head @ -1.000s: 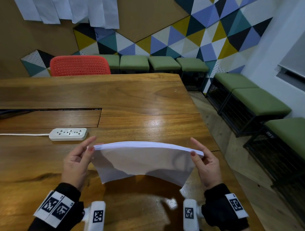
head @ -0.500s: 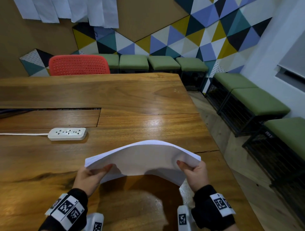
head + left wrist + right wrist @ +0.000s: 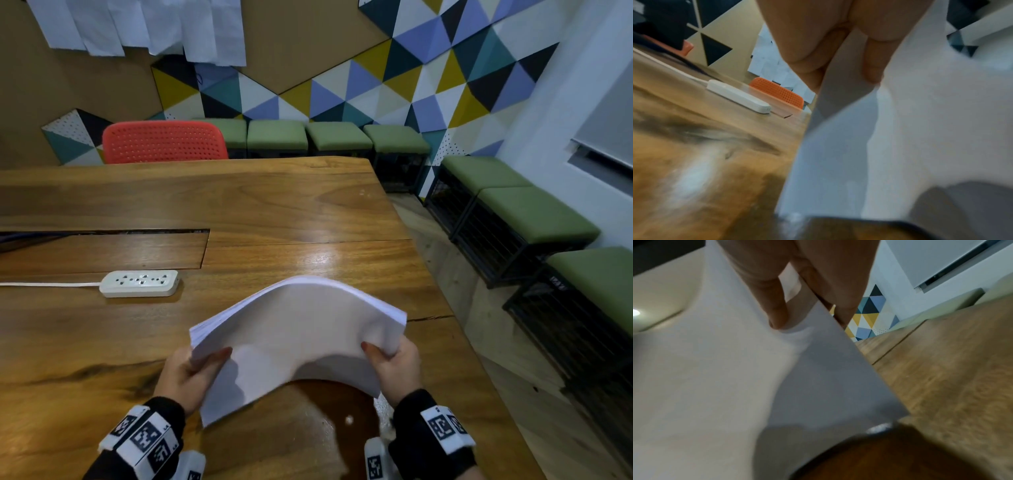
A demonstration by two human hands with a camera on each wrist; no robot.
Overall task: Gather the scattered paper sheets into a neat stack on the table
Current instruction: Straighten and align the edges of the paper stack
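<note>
A thick stack of white paper sheets [image 3: 301, 335] is lifted above the wooden table [image 3: 274, 212], bowed upward in the middle. My left hand [image 3: 191, 370] pinches its left edge, thumb on the near face. My right hand [image 3: 394, 363] pinches the right edge the same way. In the left wrist view the fingers [image 3: 818, 48] clamp the paper stack [image 3: 920, 129]. In the right wrist view a thumb and fingers [image 3: 818, 280] grip the paper stack [image 3: 715, 369] close to its corner. The stack's lower edge hangs just over the tabletop.
A white power strip [image 3: 139, 283] with its cord lies on the table to the left. A sunken panel [image 3: 102, 250] sits behind it. A red chair [image 3: 164, 141] and green stools [image 3: 337, 137] line the far side. The table's right edge drops to the floor.
Both hands slid down the stack's side edges and came closer together. The sheets have bowed up higher in the middle and tilted, left end lower.
</note>
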